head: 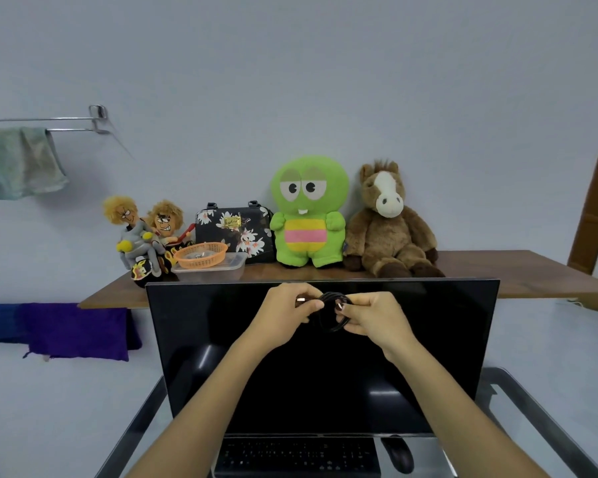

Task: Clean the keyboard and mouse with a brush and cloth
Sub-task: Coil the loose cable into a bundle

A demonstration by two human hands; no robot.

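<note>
A black keyboard (297, 455) lies at the bottom of the view, below a dark monitor (321, 381). To its right sits a black mouse (398, 453). Both my hands are raised in front of the monitor's upper edge. My left hand (287, 310) and my right hand (372, 315) together hold a coiled black cable (332, 312), each pinching near one of its metal plugs. I see no brush; a greenish cloth (18, 162) hangs on a wall rail at the far left.
A wooden shelf (532, 270) behind the monitor carries a green plush (308, 215), a brown horse plush (390, 222), a floral bag (235, 232), two dolls (145, 232) and an orange basket (201, 255) on a clear tub. Purple fabric (73, 331) lies left.
</note>
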